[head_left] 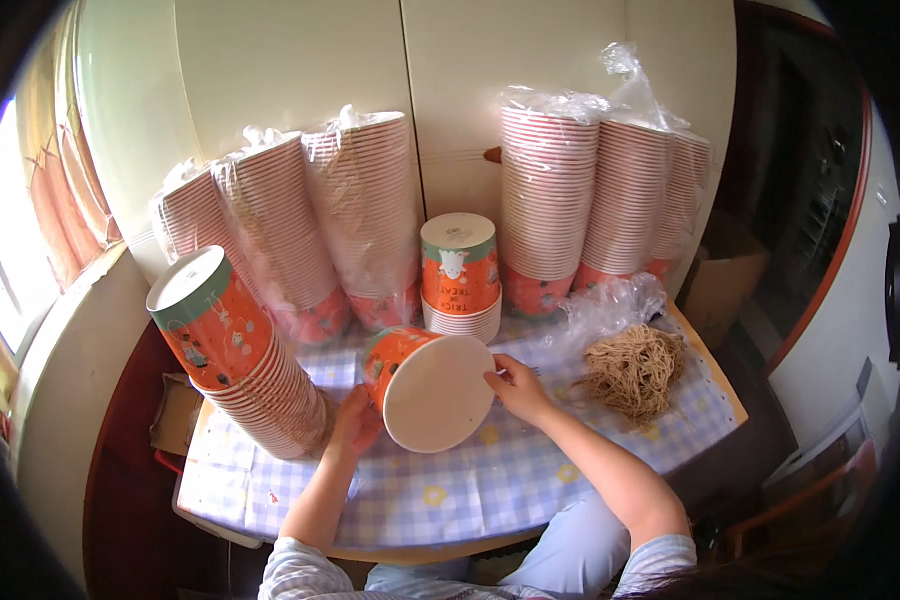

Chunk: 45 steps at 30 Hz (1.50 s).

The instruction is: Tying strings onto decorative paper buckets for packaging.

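Note:
Between my hands, an orange paper bucket (pixel 438 395) is tipped on its side, its wide white round mouth turned toward me. My left hand (pixel 354 418) grips its printed side from the left. At the right edge of the rim, my right hand (pixel 518 388) pinches with thumb and fingers; whether anything small is between them is hidden. Left of my left hand leans a tall nested stack of upside-down buckets (pixel 232 350), orange and green on top. A shorter upside-down stack (pixel 460 275) stands just beyond the held bucket.
Several tall bucket stacks in clear plastic, such as this left one (pixel 360 190) and this right one (pixel 548 200), line the back against a pale cabinet (pixel 290 60). A tan bundle of cords (pixel 634 372) and crumpled plastic (pixel 610 310) lie at right on the checked tablecloth (pixel 410 510).

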### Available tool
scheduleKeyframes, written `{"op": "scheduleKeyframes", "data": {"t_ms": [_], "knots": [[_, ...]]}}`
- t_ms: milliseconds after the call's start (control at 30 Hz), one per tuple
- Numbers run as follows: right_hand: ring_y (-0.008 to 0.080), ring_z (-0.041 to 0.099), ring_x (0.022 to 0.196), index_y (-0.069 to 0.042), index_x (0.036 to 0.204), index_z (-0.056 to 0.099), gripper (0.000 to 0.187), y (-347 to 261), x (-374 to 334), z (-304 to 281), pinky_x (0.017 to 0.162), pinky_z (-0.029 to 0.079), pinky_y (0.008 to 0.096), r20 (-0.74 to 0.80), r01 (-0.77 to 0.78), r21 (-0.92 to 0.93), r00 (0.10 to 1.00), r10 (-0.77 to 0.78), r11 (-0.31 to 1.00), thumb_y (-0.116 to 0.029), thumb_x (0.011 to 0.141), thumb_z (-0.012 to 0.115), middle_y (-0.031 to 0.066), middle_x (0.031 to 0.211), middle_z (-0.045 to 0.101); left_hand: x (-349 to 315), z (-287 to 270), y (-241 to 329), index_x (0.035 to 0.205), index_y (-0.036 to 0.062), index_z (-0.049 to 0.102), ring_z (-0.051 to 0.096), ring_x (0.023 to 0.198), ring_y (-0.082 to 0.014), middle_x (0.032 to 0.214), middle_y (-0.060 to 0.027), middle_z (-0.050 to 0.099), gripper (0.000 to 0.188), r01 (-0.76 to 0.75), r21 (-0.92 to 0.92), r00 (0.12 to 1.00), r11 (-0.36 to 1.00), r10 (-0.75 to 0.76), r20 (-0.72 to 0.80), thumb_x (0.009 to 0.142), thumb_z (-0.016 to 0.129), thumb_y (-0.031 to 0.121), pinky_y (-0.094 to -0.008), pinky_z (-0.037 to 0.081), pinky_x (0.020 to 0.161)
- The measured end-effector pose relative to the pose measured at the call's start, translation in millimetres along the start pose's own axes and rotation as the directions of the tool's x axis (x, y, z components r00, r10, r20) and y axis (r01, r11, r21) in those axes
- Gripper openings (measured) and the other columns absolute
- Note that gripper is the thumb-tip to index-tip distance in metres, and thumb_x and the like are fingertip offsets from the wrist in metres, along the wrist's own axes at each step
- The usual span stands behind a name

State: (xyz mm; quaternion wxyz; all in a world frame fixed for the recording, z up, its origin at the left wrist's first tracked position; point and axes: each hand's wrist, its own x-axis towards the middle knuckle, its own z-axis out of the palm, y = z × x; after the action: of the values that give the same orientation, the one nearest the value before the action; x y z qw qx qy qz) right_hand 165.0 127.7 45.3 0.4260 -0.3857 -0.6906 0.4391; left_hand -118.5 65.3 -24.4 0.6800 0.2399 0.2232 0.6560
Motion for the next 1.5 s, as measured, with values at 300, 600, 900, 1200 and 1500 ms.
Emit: {"op": "scheduleKeyframes", "data": {"t_ms": [300,600,900,1200,1500], "knots": [[0.0234,0.061,0.068,-0.003,0.096,0.058,0.019,11.3,0.1,-15.0,0.061,0.048,0.0302,-0.148,0.111,-0.282,0.976,-0.157,0.953,-0.004,0.078,0.054,0.0148,0.087,0.061,-7.9,27.4,-17.4,0.104,0.0070,0.045,0.051,0.094,-0.0134,0.098,-0.0018,0.053,0.026,-0.197,0.410,0.969,0.890,0.242,-0.059,0.081,0.052,0.000,-0.0299,0.044,0.079],[0.0164,0.059,0.071,-0.002,0.098,0.058,0.021,22.2,1.0,-17.6,0.063,0.046,0.0255,-0.156,0.096,-0.178,0.980,-0.124,0.979,0.002,0.079,0.050,0.0120,0.087,0.061,-11.9,32.3,-31.8,0.112,0.0031,0.035,0.041,0.112,-0.0194,0.117,-0.0096,0.039,0.043,-0.391,0.664,0.907,0.638,0.391,0.158,0.076,0.054,-0.008,-0.0338,0.039,0.094],[0.0251,0.060,0.074,-0.002,0.097,0.059,0.020,15.0,-1.5,-17.4,0.063,0.048,0.0304,-0.183,0.066,-0.344,0.974,-0.135,0.937,-0.007,0.079,0.055,0.0141,0.089,0.060,-20.1,39.7,-29.9,0.111,0.0037,0.038,0.035,0.118,-0.0242,0.127,-0.0146,0.028,0.041,-0.450,0.842,0.860,0.297,0.398,0.319,0.077,0.061,0.008,-0.0355,0.039,0.093],[0.0214,0.060,0.071,-0.009,0.098,0.059,0.020,-6.2,-9.4,-4.5,0.060,0.048,0.0294,-0.019,0.217,-0.566,0.961,-0.276,0.795,-0.011,0.078,0.056,0.0086,0.087,0.059,-35.4,59.4,-33.5,0.126,0.0036,0.022,0.020,0.126,-0.0342,0.137,-0.0198,0.011,0.081,-0.517,0.842,0.811,0.155,0.405,0.423,0.066,0.070,0.029,-0.0414,0.028,0.098],[0.0277,0.056,0.089,-0.011,0.100,0.059,0.027,0.7,1.0,-57.0,0.074,0.045,0.0385,0.230,0.107,-0.775,0.966,0.121,0.623,-0.020,0.075,0.056,0.0094,0.099,0.058,-25.0,46.4,-33.5,0.129,-0.0069,0.020,0.028,0.123,-0.0314,0.133,-0.0233,0.026,0.052,-0.340,0.938,0.858,0.073,0.432,0.278,0.087,0.042,0.012,-0.0351,0.025,0.100]]}}
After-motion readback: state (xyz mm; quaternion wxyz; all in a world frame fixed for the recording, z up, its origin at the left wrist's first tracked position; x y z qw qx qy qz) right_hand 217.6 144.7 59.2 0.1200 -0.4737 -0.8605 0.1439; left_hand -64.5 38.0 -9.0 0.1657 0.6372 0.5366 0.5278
